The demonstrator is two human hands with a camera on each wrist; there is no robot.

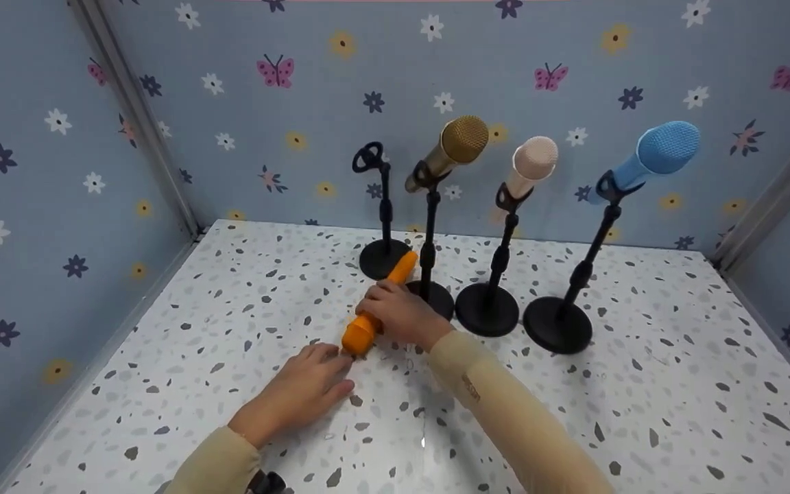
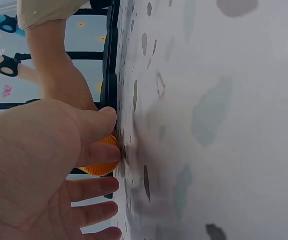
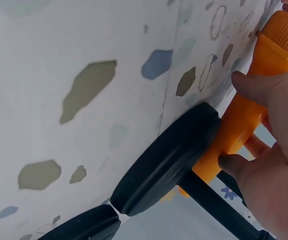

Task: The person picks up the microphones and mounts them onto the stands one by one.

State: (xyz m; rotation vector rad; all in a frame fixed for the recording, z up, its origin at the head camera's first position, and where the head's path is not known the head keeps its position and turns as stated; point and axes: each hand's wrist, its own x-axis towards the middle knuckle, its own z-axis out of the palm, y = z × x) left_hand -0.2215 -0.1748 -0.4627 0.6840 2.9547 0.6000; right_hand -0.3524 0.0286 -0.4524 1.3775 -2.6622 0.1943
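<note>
An orange microphone (image 1: pixel 361 335) lies aslant on the speckled tabletop, its mesh head toward me. My right hand (image 1: pixel 402 312) grips its body from above; thumb and fingers show around the orange handle (image 3: pixel 236 125) in the right wrist view. Just short of the mesh head, my left hand (image 1: pixel 302 387) rests low over the table with its fingers extended. In the left wrist view, the mesh head (image 2: pixel 101 165) shows partly behind the left fingers; whether they touch it I cannot tell. Beyond the handle's far end stands a black microphone stand (image 1: pixel 386 206) with a bare clip.
Three more black stands hold a gold microphone (image 1: pixel 463 140), a pale pink microphone (image 1: pixel 534 161) and a blue microphone (image 1: pixel 666 147), in a row to the right. The gold one's round base (image 1: pixel 441 302) is close beside my right hand. Flower-patterned walls (image 1: pixel 230 103) enclose the table.
</note>
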